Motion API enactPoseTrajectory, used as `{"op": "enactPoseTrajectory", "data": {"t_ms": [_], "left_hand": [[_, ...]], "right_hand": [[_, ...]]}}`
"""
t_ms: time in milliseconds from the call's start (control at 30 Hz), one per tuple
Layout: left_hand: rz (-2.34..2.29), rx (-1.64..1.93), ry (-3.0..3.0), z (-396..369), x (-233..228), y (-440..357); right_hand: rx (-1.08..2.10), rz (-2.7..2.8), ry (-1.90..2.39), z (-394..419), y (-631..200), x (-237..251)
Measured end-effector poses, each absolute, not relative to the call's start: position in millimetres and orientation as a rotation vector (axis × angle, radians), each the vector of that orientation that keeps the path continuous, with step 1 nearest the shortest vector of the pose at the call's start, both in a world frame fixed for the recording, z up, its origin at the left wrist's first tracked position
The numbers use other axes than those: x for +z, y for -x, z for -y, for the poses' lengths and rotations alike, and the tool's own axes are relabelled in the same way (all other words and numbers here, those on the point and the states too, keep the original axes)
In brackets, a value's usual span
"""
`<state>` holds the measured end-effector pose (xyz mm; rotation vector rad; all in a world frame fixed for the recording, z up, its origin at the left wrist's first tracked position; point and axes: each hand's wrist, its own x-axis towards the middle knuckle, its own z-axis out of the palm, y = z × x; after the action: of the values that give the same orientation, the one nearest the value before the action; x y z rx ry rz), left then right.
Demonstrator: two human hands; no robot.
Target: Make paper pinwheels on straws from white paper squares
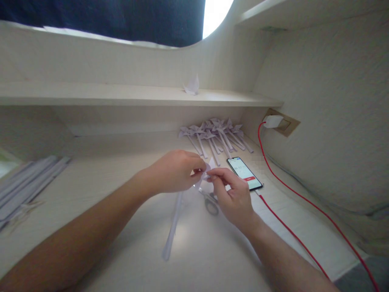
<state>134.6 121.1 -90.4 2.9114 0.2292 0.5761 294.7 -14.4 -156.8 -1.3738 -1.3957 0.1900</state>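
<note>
My left hand (pixel 178 171) pinches a small folded white paper pinwheel (pixel 212 163) above the desk. From the other side my right hand (pixel 233 195) grips the same paper with thumb and forefinger. The fingers hide much of its folds. A rolled white paper stick (pixel 172 229) slants below my left hand; its upper end is hidden, so I cannot tell if it joins the pinwheel. Partly covered by my right hand, a pair of scissors (pixel 212 206) rests on the desk.
Several paper pinwheels on sticks (pixel 217 132) lie at the back. A phone (pixel 244 173) with a red cable (pixel 291 231) is at right, near a wall charger (pixel 272 121). Paper strips (pixel 30 186) lie at left. A folded paper piece (pixel 192 86) sits on the shelf (pixel 121 94).
</note>
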Motion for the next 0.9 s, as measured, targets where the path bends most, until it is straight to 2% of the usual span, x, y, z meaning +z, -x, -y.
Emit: {"op": "enactPoseTrajectory", "data": {"t_ms": [200,400,533,700,900], "left_hand": [[-0.295,0.480,-2.937,-116,-90,-136],[-0.303,0.526,-2.938,-119,-96,-138],[-0.303,0.652,-2.872,-118,-98,-140],[-0.274,0.862,-2.561,-111,-93,-141],[-0.134,1.145,-2.259,-97,-82,-132]], "right_hand": [[0.069,1.503,1.442,15,-293,-155],[0.174,1.480,1.507,15,-294,-156],[0.437,1.301,1.438,11,-294,-154],[0.916,0.913,1.088,5,-298,-146],[1.211,0.710,0.753,10,-300,-133]]}}
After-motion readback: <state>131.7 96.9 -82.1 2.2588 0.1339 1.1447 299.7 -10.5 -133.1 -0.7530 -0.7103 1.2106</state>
